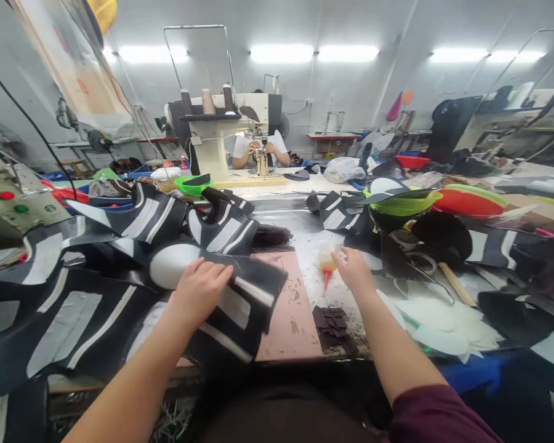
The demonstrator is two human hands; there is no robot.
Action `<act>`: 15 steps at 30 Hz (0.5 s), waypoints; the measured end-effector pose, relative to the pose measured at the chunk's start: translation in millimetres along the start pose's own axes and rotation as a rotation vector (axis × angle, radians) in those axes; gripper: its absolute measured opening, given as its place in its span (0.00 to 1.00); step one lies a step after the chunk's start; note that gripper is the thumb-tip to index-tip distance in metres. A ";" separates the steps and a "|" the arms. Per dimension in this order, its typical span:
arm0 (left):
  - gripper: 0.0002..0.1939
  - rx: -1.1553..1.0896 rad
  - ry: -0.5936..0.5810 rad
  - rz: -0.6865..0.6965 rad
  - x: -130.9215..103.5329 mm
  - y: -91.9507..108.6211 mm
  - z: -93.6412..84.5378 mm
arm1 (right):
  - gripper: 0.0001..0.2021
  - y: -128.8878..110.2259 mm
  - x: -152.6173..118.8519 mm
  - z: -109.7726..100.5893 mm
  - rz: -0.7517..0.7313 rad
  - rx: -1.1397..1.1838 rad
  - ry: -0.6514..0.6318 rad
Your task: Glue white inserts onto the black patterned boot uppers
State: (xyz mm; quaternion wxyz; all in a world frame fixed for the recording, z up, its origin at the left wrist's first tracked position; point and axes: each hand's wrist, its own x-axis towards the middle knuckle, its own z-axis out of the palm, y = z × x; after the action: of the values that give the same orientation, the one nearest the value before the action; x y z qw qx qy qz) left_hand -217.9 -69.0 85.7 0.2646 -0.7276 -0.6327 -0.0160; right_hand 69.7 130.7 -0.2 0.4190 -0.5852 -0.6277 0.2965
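My left hand (203, 289) is closed on the edge of a black leather piece (258, 277) with white strips and a pale patch on it. That piece is tilted over a pinkish board (286, 307). My right hand (355, 271) grips a small translucent squeeze bottle (329, 253) of yellowish liquid, its red nozzle pointing down above the metal tabletop (311, 237); both are slightly blurred. Just below the bottle lies a stack of small dark brown strips (331, 326). More black pieces with white strips (69, 326) are heaped beside my left forearm.
White thin sheets (447, 323) and a wooden-handled tool (457, 284) lie at the right. Green (404, 206) and red (473, 202) baskets stand behind them. Across the table, a person (261, 149) works at a sewing machine (212, 144). Dark fringe-like strips (272, 237) lie beyond the board.
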 end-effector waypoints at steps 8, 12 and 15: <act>0.16 0.056 0.222 -0.310 14.5 -28.8 -39.5 | 0.12 -33.2 -81.6 -33.0 -0.302 0.178 -0.059; 0.17 0.113 0.225 -0.531 -19.3 -39.8 -68.5 | 0.11 -26.1 -88.6 -49.6 -0.127 0.129 -0.048; 0.18 0.221 0.193 -0.742 -58.7 -49.7 -99.3 | 0.10 -6.4 -89.9 -53.7 -0.022 0.120 -0.016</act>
State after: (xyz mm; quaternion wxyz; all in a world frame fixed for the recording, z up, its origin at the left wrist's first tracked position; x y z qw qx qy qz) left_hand -244.8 -159.8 168.1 0.3756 -0.4119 -0.8228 -0.1106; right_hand 110.2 35.0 14.6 0.4515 -0.5500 -0.6184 0.3335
